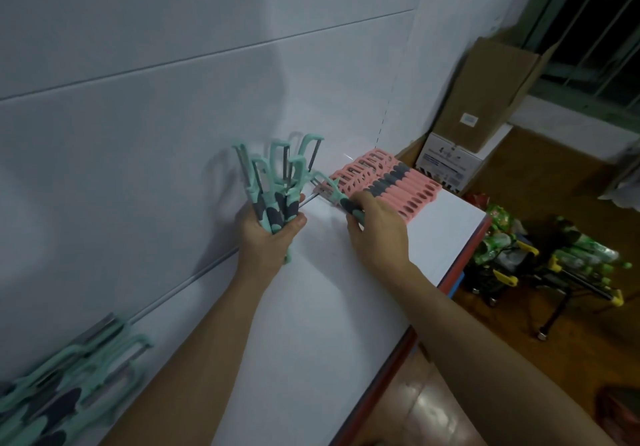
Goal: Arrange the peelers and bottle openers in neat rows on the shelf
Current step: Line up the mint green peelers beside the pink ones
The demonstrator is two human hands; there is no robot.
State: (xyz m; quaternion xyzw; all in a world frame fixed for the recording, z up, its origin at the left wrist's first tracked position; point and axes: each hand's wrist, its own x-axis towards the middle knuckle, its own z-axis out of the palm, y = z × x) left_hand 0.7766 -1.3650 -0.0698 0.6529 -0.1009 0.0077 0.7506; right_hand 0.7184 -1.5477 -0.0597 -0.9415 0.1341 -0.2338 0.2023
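Mint plastic peeler heap (62,393); L hand (268,234) grips bunch (273,182), R hand (377,227): peeler (334,192).

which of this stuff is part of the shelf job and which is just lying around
Part of the job: bunch of green peelers in the left hand, single green peeler in the right hand, pink row of tools, green pile at near left, shelf.
Just lying about: cardboard box, white box, trolley of green bottles.

Brown cardboard box (491,95) above white carton (446,165); green packets (498,241) on wheeled carts (585,284).
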